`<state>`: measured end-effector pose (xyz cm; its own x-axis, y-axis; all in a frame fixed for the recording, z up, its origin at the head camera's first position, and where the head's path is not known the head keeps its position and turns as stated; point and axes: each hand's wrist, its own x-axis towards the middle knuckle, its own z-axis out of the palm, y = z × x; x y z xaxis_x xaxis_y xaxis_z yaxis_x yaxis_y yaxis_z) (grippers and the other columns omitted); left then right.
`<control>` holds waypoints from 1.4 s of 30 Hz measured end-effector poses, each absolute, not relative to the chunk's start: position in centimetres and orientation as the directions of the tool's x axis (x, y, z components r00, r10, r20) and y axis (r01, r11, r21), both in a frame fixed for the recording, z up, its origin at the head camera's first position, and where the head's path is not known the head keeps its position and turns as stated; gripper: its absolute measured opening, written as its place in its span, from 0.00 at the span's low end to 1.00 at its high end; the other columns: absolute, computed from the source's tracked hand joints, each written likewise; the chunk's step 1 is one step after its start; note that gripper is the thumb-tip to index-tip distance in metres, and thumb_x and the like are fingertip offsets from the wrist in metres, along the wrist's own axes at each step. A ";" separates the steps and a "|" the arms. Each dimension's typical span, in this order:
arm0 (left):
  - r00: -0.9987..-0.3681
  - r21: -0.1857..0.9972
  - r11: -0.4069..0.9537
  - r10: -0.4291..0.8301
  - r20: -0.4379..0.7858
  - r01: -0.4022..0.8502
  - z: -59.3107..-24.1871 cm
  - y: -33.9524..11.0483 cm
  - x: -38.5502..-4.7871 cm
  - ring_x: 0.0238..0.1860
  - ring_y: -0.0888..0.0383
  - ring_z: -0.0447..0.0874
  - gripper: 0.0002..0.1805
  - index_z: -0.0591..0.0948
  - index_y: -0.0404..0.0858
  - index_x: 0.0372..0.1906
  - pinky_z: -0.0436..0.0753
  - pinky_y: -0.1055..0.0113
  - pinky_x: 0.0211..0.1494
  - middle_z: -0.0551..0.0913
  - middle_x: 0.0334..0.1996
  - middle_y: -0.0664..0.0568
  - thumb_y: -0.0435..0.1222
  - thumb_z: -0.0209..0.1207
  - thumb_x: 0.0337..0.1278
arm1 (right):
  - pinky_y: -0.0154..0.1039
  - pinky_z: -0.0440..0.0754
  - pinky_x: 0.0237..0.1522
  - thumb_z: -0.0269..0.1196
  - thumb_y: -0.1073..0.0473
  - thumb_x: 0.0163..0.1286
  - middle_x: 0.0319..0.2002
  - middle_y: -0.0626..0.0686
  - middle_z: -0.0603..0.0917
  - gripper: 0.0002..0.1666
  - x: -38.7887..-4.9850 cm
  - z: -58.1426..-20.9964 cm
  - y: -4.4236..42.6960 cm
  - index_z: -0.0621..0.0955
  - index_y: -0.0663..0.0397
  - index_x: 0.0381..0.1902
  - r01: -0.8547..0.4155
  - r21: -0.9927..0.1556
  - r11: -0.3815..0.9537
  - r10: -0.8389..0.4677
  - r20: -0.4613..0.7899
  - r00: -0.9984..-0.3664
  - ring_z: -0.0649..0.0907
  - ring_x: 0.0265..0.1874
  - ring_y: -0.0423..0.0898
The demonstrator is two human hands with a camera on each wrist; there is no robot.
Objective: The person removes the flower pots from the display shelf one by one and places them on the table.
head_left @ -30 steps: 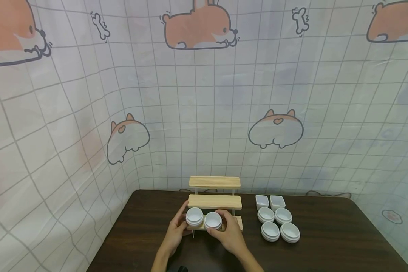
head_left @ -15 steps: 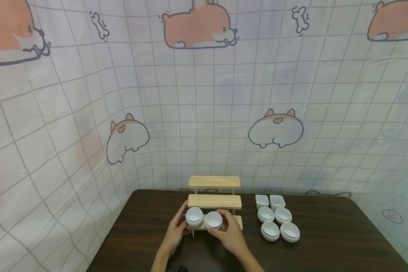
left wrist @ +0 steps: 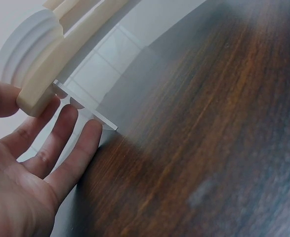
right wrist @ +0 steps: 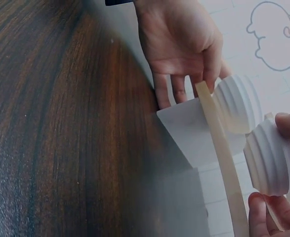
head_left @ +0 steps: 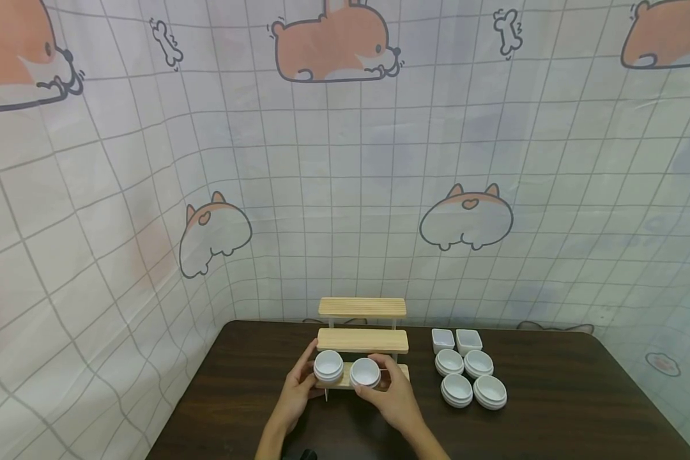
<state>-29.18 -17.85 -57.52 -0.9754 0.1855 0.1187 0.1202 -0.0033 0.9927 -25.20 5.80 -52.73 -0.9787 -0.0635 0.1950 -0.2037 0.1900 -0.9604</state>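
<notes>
A three-tier display stand (head_left: pixel 363 340) has pale wooden shelves on clear side panels. On its bottom shelf (left wrist: pixel 48 74) sit two white ribbed bowls. My left hand (head_left: pixel 293 390) holds the stand's left end; in the left wrist view its thumb lies by the shelf end and its fingertips touch the clear panel. The left bowl (head_left: pixel 328 365) is close to that thumb. My right hand (head_left: pixel 392 396) pinches the right bowl (head_left: pixel 365 372) between thumb and fingers. In the right wrist view, the right bowl (right wrist: pixel 270 158) stands slightly apart from the left bowl (right wrist: pixel 241 103).
Right of the stand, several white round bowls (head_left: pixel 457 390) are grouped on the dark wooden table (head_left: pixel 575 396). Behind them stand two white square dishes (head_left: pixel 469 342). A patterned curtain (head_left: pixel 345 236) hangs behind the table. A small black object (head_left: pixel 308 454) shows at the bottom edge.
My right hand has slid the right bowl a little to the right along the bottom shelf, widening the gap between the two bowls. My left hand has stayed in place.
</notes>
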 end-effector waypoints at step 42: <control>-0.978 0.994 -0.011 0.178 0.111 0.111 -57.4 -17.8 -29.0 0.58 0.51 0.79 0.38 0.55 0.57 0.82 0.86 0.48 0.55 0.71 0.67 0.34 0.28 0.48 0.75 | 0.31 0.82 0.44 0.80 0.62 0.52 0.51 0.57 0.82 0.38 -24.4 -51.7 8.9 0.80 0.52 0.62 -0.171 -0.966 0.192 0.027 0.179 -0.983 0.82 0.44 0.44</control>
<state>-29.04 -17.80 -57.36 -0.9777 0.1781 0.1111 0.1109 -0.0111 0.9938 -24.37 8.86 -51.74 -0.9834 0.0271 0.1793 -0.1709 0.1918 -0.9664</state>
